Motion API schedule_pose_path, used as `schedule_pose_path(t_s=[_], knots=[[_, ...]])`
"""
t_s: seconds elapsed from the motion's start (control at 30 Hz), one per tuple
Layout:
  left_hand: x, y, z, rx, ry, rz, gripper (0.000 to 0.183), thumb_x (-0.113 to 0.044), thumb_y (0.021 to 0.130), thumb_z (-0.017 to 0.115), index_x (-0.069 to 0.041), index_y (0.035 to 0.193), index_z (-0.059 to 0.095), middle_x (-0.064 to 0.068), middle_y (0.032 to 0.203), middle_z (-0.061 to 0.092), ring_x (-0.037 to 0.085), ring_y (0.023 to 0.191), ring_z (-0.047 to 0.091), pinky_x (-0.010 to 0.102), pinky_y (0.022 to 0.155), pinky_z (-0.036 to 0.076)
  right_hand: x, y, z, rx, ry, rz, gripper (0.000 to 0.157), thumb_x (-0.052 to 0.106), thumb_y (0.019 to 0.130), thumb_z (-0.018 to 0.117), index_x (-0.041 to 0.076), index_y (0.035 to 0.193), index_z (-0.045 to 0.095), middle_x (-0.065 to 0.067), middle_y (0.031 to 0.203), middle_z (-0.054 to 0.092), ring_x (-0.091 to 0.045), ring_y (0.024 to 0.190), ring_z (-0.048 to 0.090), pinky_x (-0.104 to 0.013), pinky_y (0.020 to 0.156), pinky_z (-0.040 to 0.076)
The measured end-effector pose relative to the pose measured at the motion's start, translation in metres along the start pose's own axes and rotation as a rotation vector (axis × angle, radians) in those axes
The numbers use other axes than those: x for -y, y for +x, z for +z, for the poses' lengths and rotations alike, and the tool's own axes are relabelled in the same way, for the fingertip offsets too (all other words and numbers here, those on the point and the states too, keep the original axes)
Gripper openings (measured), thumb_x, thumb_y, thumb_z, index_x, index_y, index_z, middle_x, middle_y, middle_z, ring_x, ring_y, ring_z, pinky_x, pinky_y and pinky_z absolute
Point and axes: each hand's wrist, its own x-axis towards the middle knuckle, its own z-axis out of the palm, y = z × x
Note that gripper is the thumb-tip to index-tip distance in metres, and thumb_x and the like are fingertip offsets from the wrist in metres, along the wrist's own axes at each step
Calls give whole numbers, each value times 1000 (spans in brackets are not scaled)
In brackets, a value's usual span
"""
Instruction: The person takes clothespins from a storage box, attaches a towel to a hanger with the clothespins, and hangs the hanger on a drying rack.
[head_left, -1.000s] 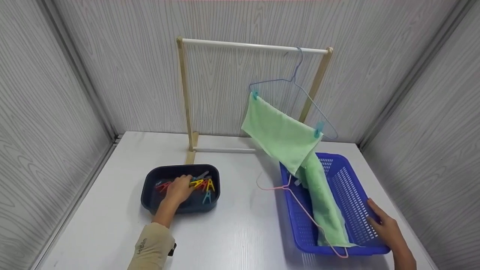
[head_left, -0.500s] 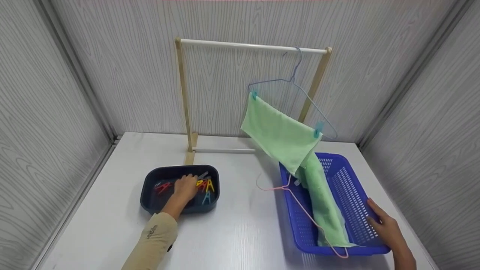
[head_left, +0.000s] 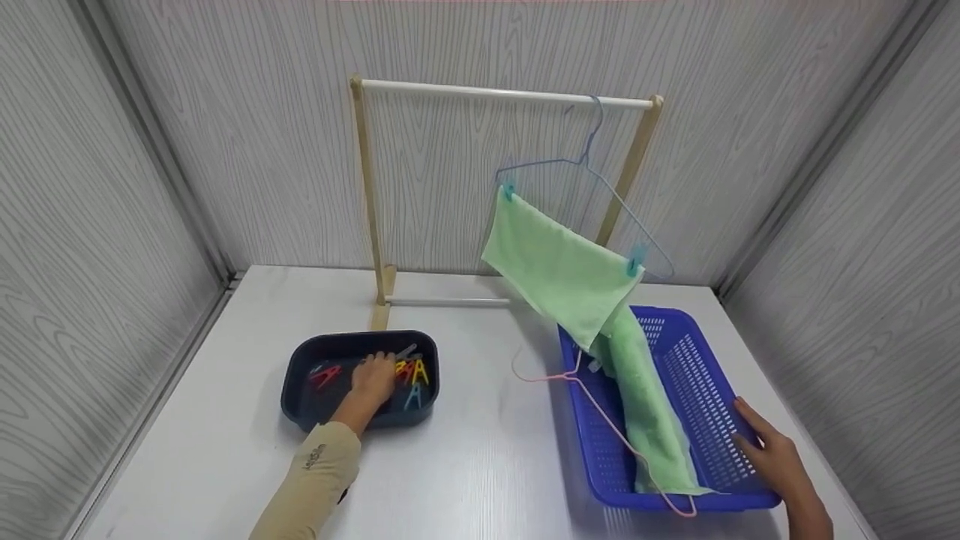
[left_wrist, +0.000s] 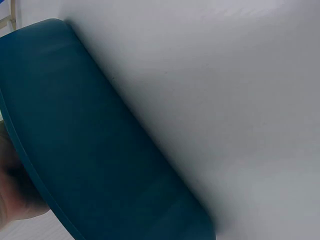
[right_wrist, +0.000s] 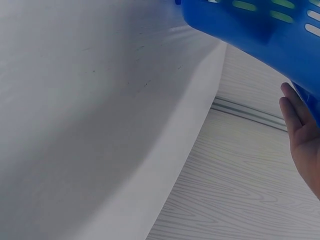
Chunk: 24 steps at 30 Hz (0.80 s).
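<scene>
My left hand (head_left: pixel 373 379) reaches down into a dark tub (head_left: pixel 311 409), at the clothespins. Its fingertips are hidden, and I cannot tell whether they pinch one. Yellow, red and blue clothespins (head_left: pixel 415 396) lie right beside the fingers, and a red clothespin (head_left: pixel 325 375) lies on the tub's left side. In the left wrist view the tub's outer wall (left_wrist: pixel 100 140) covers most of the hand. My right hand (head_left: pixel 772 457) rests at the right rim of a blue perforated basket (head_left: pixel 701 375), fingers straight along the outside, thumb over the rim.
A wooden rack with a white bar (head_left: pixel 472 90) stands at the back. From it hangs a blue hanger (head_left: pixel 551 160), a green cloth (head_left: pixel 559 259) pinned on by two teal clothespins (head_left: pixel 636 260). Another green cloth (head_left: pixel 649 405) and a pink hanger (head_left: pixel 607 416) lie across the basket.
My left hand has shifted right within the tub, from near the red clothespin toward the group on the right. My right hand and the basket have stayed put.
</scene>
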Motion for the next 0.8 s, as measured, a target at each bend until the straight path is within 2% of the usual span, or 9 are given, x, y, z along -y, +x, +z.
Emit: schedule_pose_path(t_s=[0.07, 0.17, 0.23, 0.3, 0.4, 0.63, 0.8], knots=[[-1, 1, 1, 18, -3, -10, 31, -3, 84, 64, 8, 112, 57, 22, 102, 55, 37, 97, 53, 49, 77, 48, -1, -1, 0, -9, 1, -16, 54, 0, 80, 66, 2, 131, 48, -21, 131, 42, -23, 118, 42, -4, 87, 27], [0, 1, 3, 23, -22, -23, 26, -2, 83, 64, 8, 108, 60, 22, 100, 55, 37, 95, 54, 49, 74, 49, -1, -2, 2, -32, 30, -69, 54, -5, 77, 65, -2, 129, 49, -19, 133, 43, 7, 117, 32, -1, 88, 22], [2, 1, 5, 24, -51, -39, 24, -2, 83, 65, 7, 105, 62, 22, 100, 55, 37, 94, 55, 49, 73, 49, -1, -3, 3, -52, 50, -115, 55, -10, 74, 64, -5, 127, 50, -16, 134, 43, 21, 111, 25, -1, 90, 21], [3, 0, 6, 27, -82, -56, 24, -3, 83, 64, 7, 104, 62, 23, 101, 54, 37, 94, 56, 50, 73, 49, -1, -4, 4, -71, 71, -147, 55, -14, 72, 63, -7, 125, 50, -14, 134, 44, 21, 111, 27, 2, 87, 20], [3, 0, 7, 46, -113, -91, 24, -6, 84, 64, 8, 103, 62, 23, 100, 55, 36, 91, 57, 49, 73, 49, 0, -5, 5, -80, 76, -151, 56, -16, 70, 62, -6, 125, 51, -12, 133, 46, 22, 110, 28, 2, 85, 21], [3, 1, 4, 87, -115, -146, 19, -8, 85, 63, 7, 97, 63, 22, 92, 58, 34, 85, 57, 49, 71, 49, -1, -3, 5, -78, 91, -173, 56, -17, 71, 63, -8, 124, 51, -28, 128, 44, 20, 112, 29, 1, 87, 22], [3, -1, -3, 99, -145, -192, 22, -9, 85, 63, 7, 100, 63, 21, 94, 59, 34, 88, 57, 48, 73, 49, 0, -1, 4, -50, 97, -132, 54, -14, 75, 63, -7, 126, 49, -29, 130, 42, 20, 111, 26, 1, 86, 22]])
